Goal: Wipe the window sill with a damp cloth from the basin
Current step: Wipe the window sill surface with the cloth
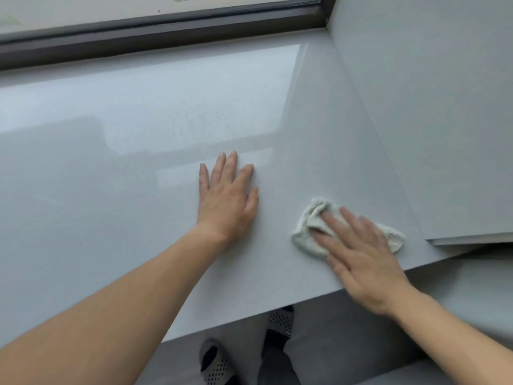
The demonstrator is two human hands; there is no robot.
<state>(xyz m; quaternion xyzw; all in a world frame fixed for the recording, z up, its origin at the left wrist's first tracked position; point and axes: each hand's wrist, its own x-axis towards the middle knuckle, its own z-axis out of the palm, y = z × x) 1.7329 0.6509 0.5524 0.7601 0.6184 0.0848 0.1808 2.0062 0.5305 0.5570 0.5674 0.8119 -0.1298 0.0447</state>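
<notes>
The wide, glossy pale grey window sill (125, 168) fills most of the view. A crumpled white cloth (306, 232) lies on its near right part, close to the front edge. My right hand (358, 257) presses flat on the cloth with straight, spread fingers and is blurred by motion. My left hand (226, 201) rests flat on the bare sill to the left of the cloth, fingers straight and pointing toward the window.
A dark window frame (166, 31) runs along the back of the sill. A pale grey side wall (433, 120) closes the right end. Below the sill's front edge are the grey floor and my feet in perforated slippers (280, 323).
</notes>
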